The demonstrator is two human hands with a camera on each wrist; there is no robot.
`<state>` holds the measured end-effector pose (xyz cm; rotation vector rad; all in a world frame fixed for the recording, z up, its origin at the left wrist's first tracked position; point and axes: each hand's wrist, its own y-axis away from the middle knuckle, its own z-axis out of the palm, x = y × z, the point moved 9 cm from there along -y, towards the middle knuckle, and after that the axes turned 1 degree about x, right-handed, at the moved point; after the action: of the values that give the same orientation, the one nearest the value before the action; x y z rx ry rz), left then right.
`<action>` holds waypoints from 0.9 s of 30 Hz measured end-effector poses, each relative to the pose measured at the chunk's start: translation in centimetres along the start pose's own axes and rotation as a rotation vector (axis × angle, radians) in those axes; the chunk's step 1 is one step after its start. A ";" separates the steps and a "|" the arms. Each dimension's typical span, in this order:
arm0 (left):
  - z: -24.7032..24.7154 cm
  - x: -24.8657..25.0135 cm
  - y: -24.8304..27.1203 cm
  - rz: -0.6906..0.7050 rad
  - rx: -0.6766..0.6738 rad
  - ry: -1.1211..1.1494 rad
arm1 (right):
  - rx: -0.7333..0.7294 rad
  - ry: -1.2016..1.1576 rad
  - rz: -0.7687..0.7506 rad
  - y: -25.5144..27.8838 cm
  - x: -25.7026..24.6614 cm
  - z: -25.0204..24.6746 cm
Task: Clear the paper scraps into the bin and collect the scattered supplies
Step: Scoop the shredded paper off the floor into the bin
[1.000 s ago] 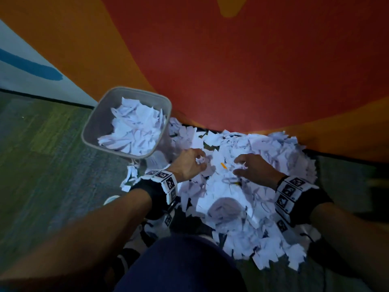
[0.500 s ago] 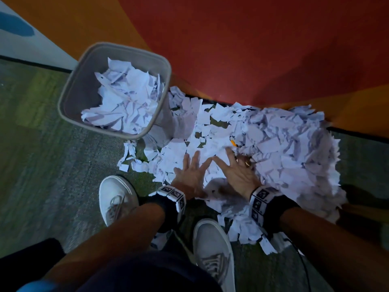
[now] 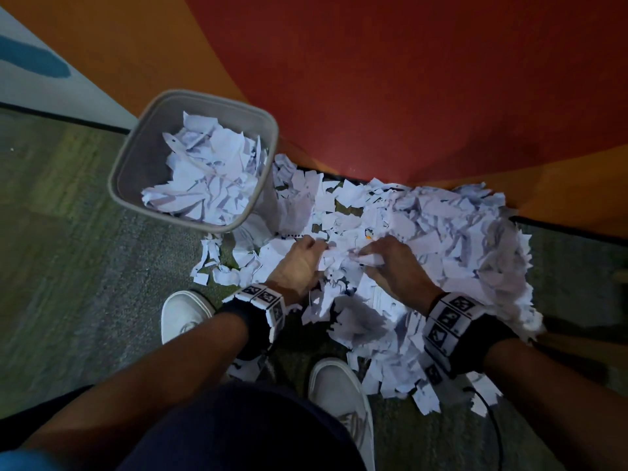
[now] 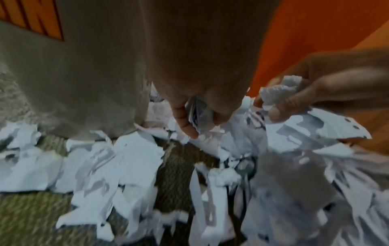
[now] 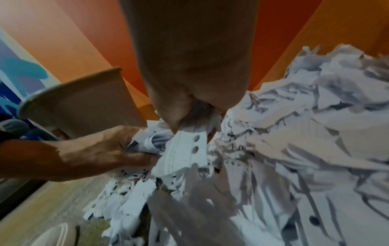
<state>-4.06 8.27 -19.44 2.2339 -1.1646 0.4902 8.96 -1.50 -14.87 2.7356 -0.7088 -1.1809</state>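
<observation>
Left hand: the left hand (image 3: pixel 299 266) is sunk in the near-left part of the heap; its fingers (image 4: pixel 187 123) are curled round a wad of scraps, which shows between thumb and fingers in the left wrist view

Right hand: the right hand (image 3: pixel 394 266) is just beside the left one, almost touching it over the middle of the heap; its fingers (image 5: pixel 174 116) are clamped on a bunch of scraps, among them a strip with two punched holes

Paper scraps: the paper scraps (image 3: pixel 441 239) lie in a broad white heap on the carpet (image 3: pixel 85 283), from the foot of the bin rightward along the wall; a small orange bit (image 3: pixel 368 237) shows among them just beyond the hands, too small to tell what it is

Bin: the grey bin (image 3: pixel 136 158) stands upright at the far left of the heap, touching it; torn paper lies heaped inside it

Wall: the red and orange wall (image 3: pixel 407 96) rises at the far side

Shoes: two white shoes (image 3: pixel 339 385) stand on the near side; the right one is at the heap's near edge
</observation>
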 end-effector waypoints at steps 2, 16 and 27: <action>-2.6 0.9 -0.1 0.010 0.049 0.036 | -0.007 -0.034 0.008 -0.3 -1.2 -1.6; -21.8 7.5 4.5 -0.040 0.268 0.418 | 0.151 -0.112 -0.050 -2.7 -13.6 -12.0; -32.9 -2.4 9.3 -0.227 0.389 0.414 | 0.150 -0.168 -0.233 -8.5 -29.8 -9.7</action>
<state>-15.09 26.30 7.60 2.3824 -0.6331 1.0965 1.28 18.21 9.75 2.9330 -0.5235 -1.4773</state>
